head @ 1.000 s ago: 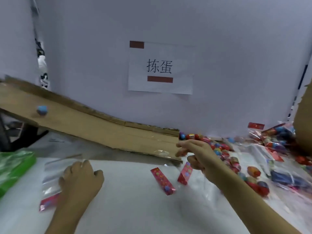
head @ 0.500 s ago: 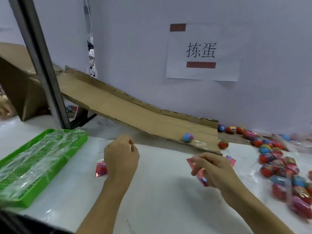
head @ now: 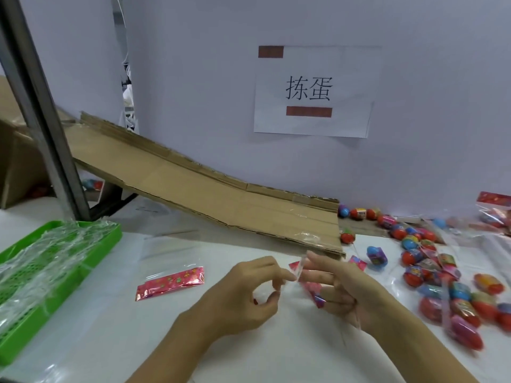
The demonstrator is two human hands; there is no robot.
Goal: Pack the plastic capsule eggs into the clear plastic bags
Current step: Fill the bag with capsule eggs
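My left hand (head: pixel 249 294) and my right hand (head: pixel 340 288) meet over the white table, both pinching a clear plastic bag with a red printed header (head: pixel 311 288) between their fingertips. Another clear bag with a red header (head: pixel 171 279) lies flat on the table to the left of my left hand. A heap of red and blue capsule eggs (head: pixel 442 275) covers the table at the right. One blue egg (head: pixel 376 254) lies apart, just beyond my right hand.
A cardboard ramp (head: pixel 207 194) slopes down from the left to the table's middle, with a red egg (head: pixel 347 236) at its foot. A green tray (head: pixel 36 308) wrapped in clear film stands at the left. A metal post (head: pixel 41 120) rises behind it. Filled bags (head: pixel 493 214) lie far right.
My left hand has let go of the bag on the left and moved right to meet my right hand. Both now pinch one bag. A blue egg rolled off the ramp.
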